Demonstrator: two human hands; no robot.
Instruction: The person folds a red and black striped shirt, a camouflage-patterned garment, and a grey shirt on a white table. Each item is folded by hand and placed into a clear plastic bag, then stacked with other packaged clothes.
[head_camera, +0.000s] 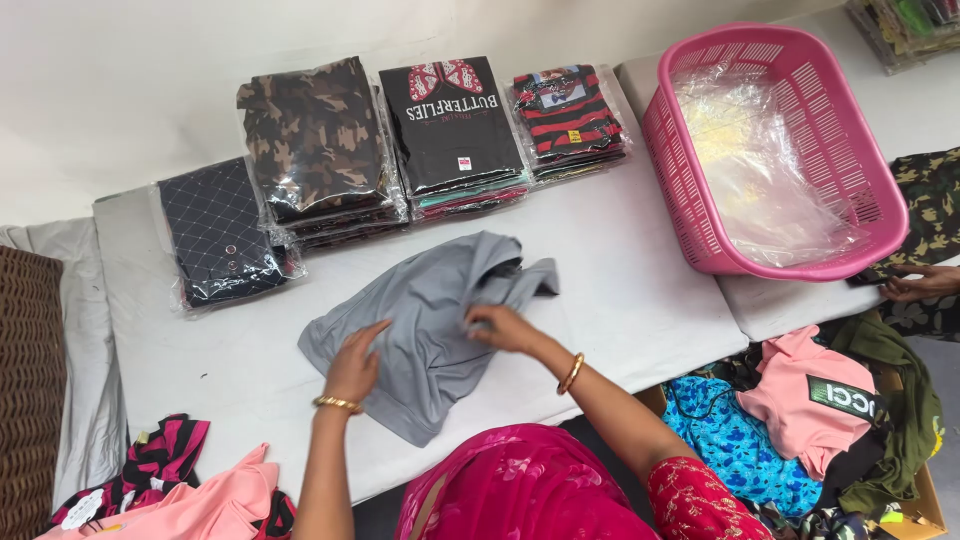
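A grey garment lies crumpled on the white table, partly folded over on itself. My left hand rests on its lower left part with fingers pressing the cloth. My right hand pinches a fold near the garment's middle. Both wrists wear gold bangles.
Stacks of bagged clothes line the back: a dark quilted one, camouflage, black printed, red-striped. A pink basket holding clear bags stands at right. Loose clothes fill a box lower right. Another person's hand is at the right edge.
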